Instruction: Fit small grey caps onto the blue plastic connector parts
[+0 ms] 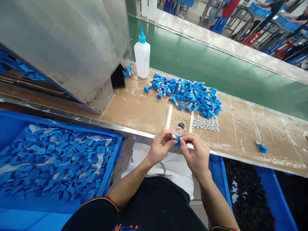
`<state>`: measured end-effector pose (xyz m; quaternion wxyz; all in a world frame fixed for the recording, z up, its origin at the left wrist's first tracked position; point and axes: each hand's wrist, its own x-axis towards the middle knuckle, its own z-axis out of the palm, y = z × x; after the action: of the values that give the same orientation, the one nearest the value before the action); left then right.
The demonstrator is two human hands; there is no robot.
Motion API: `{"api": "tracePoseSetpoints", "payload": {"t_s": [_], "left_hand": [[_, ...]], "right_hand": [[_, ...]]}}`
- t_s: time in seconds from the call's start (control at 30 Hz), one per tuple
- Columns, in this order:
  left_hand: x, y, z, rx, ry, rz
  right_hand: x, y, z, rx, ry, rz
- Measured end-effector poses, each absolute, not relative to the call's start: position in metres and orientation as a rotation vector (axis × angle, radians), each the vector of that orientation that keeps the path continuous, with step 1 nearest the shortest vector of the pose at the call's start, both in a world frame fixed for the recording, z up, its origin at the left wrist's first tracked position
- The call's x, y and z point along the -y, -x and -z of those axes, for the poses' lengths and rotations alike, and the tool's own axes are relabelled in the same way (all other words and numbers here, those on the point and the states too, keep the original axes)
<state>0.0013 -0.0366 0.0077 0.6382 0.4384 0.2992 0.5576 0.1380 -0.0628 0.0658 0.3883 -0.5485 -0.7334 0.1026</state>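
Over the bench's front edge, a small blue plastic part (177,141) with a white piece at its top is pinched between both my hands. The fingers of my left hand (161,146) close on its left side. My right hand (196,150) grips it from the right, fingertips together at the white piece; whether a separate small piece is in them I cannot tell. Just beyond my fingers lie a small black round object (181,125) and a patch of tiny brass-coloured pieces (179,118). To their right is a pile of small white pieces (206,123).
A heap of blue parts (190,93) covers the bench's back. A white squeeze bottle (142,57) stands left of it, near a metal housing (91,48). One blue part (261,147) lies far right. Below are a blue-part bin (121,141) and black pieces (250,192). People sit beyond.
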Motion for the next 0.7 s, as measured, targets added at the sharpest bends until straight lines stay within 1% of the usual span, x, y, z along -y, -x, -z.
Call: {"api": "tracePoseSetpoints", "payload": {"t_s": [0.3,0.5,0.7], "left_hand": [[0.040,-0.007,-0.004,-0.715,-1.069,-1.307],[0.036,-0.002,0.004,-0.732,-1.172,-1.326],[0.038,-0.005,0.002,-0.732,-1.094,-1.250]], "right_hand": [[0.064,-0.142,-0.064,1.906,1.370,-0.228],[0.071,-0.140,-0.058,1.957,1.396,-0.133],[0.070,-0.145,-0.041,1.830,1.346,-0.290]]}}
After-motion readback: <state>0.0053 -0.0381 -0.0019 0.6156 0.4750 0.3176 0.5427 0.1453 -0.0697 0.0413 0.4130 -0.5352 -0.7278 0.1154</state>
